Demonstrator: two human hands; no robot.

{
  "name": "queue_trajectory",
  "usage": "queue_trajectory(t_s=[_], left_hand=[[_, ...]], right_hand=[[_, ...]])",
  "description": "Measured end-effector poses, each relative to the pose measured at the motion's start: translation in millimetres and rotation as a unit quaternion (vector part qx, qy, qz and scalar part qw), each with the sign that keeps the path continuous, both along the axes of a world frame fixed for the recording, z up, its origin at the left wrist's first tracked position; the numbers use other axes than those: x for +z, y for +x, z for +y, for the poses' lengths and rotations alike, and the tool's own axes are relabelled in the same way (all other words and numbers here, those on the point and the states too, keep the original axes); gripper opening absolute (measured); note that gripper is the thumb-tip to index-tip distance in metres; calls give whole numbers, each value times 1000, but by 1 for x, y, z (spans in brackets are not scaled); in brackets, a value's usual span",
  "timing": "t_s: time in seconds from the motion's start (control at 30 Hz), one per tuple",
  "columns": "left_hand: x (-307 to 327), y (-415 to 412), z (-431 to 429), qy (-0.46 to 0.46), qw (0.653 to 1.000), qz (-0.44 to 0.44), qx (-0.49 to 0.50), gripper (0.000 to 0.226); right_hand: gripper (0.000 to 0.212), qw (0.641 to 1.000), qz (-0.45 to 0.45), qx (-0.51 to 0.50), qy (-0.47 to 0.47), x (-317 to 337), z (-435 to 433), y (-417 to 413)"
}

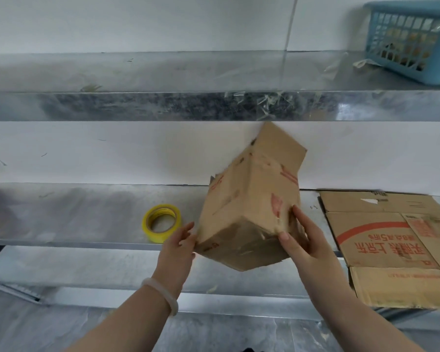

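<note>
Tilting cardboard box (249, 199) just right of tape roll (161, 223), left hand (181, 240) pressing flat, right hand (302, 237) gripping its corner; next probably set down, grab tape.

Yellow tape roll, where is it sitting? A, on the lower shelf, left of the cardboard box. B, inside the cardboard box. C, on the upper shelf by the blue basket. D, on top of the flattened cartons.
A: the yellow tape roll lies flat on the lower metal shelf, left of the tilted cardboard box.
</note>
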State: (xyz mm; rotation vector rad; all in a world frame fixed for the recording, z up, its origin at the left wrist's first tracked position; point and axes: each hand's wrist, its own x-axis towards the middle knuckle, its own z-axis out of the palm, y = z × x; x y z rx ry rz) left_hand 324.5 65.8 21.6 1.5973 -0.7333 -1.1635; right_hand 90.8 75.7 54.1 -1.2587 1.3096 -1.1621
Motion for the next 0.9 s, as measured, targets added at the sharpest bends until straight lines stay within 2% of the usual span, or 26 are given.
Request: queue_trajectory(t_s=[0.03,0.07,0.13,0.2,0.33,0.43,0.5,0.53,0.6,0.67,0.77,0.83,0.9], left_hand=[[0,-1,-3,-9,998,-64,-14,23],[3,-3,-6,-15,996,-83,-27,20],[14,-10,-11,-2,999,-4,-39,28],[17,-12,-14,0,996,73,-45,33],[9,4,-7,-54,987,46,-143,33],[-8,22,-9,-60,983,-26,-169,25],[-24,42,-17,-61,979,-156,-120,25],[-31,55,-22,-63,962,-244,-102,29],[-47,82,-34,-64,901,-417,-98,38],[-64,103,-43,-37,835,-532,-138,46],[-79,120,-51,21,759,-616,-207,40],[-83,124,-54,-7,712,-666,-223,32],[-80,126,-57,-52,694,-683,-221,29]], right_hand=[[59,1000,22,9,-14,-3,-4,3],[61,998,57,26,-27,-7,-7,7],[65,983,160,67,-56,-13,-15,17],[63,976,191,70,-83,-13,-24,24],[59,974,189,69,-108,-22,-39,16],[59,959,245,67,-123,-22,-43,10],[62,941,305,65,-134,-15,-39,10],[64,931,331,68,-137,-11,-37,10],[69,910,379,78,-145,-7,-31,11],[72,889,421,70,-168,-6,-26,11],[70,873,447,48,-189,-4,-24,16],[68,857,469,58,-203,-1,-24,23],[72,843,484,73,-223,3,-25,29]])
